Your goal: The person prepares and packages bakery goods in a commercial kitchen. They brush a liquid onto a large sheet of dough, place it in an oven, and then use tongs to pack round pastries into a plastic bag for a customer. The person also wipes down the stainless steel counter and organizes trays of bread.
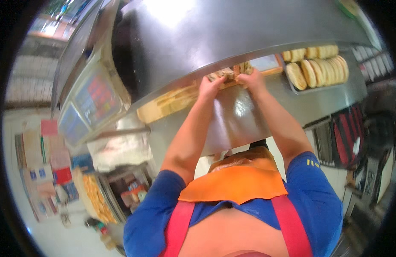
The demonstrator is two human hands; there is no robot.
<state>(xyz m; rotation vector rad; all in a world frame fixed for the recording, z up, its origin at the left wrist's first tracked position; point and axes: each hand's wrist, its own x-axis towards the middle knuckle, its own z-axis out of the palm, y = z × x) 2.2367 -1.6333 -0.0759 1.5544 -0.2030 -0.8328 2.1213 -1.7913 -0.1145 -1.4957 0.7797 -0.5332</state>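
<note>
Both my hands reach under the raised edge of a steel counter, side by side. My left hand grips a brown, layered food piece, possibly a filled bread; blur hides its exact kind. Close beside it, my right hand has its fingers around a similar brown piece. Beneath the hands runs the edge of a wooden board or tray. Left of my left hand lie pale yellowish flat pieces, of bread or wood. Farther right, a dark metal tray holds several split bread rolls standing in rows.
A plastic-covered weighing scale stands at the left, near a white cloth. Above the hands spreads the raised steel surface. At lower left is a tray of yellow-orange food. Red-and-black striped fabric hangs at the right.
</note>
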